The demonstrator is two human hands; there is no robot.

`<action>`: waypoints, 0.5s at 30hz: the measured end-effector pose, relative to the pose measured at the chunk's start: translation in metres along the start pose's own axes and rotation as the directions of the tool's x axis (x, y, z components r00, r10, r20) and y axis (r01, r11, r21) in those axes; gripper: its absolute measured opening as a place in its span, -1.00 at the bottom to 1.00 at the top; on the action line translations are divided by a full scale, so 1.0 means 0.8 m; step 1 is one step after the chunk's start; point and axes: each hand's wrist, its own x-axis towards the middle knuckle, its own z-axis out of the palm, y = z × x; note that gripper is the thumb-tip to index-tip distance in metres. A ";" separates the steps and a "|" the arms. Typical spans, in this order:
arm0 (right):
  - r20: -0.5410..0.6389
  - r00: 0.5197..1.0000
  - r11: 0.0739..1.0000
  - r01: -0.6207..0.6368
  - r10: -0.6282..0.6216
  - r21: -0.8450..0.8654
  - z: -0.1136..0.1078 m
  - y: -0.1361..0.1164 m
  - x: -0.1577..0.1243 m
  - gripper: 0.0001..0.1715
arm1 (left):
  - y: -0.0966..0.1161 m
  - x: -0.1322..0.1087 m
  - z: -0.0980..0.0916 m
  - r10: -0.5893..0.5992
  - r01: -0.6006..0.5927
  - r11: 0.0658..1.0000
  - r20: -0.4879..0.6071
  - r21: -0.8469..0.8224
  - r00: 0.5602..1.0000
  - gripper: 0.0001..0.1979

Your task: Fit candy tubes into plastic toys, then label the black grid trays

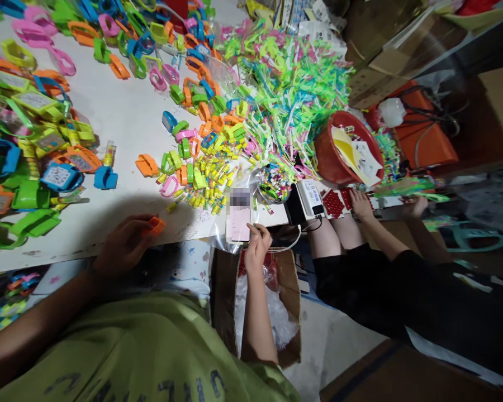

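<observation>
My left hand [128,243] is closed around a small orange toy watch [156,225] at the table's front edge. My right hand [259,241] reaches to a phone [240,224] with a lit, pinkish screen. One fingertip is at the phone's right side, with the other fingers loosely bent and apart. Clear plastic [224,237] surrounds the phone. Just behind it is a heap of small yellow-labelled tubes [213,178]. Loose toy watches in orange, green, blue and pink lie beyond, including an orange one [146,165] near my left hand.
A pile of toy watches [37,134] covers the left. Thin green and pink strips [293,84] heap up at the back, beside a red bowl [329,162]. A white power bank [310,198] has cables. A co-worker's hand [361,205] rests at right. Below stands a cardboard box [292,318].
</observation>
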 end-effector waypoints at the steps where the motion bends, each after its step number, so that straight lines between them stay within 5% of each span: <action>1: 0.004 1.000 1.000 -0.002 0.002 0.001 0.000 0.000 0.000 -0.35 | 0.001 0.000 0.000 -0.006 0.006 1.000 0.002 0.003 1.000 -0.87; 15: -0.073 0.997 1.000 -0.012 0.013 0.008 -0.005 0.000 -0.003 -0.36 | -0.001 0.000 0.000 0.010 -0.011 1.000 -0.010 -0.030 1.000 -0.88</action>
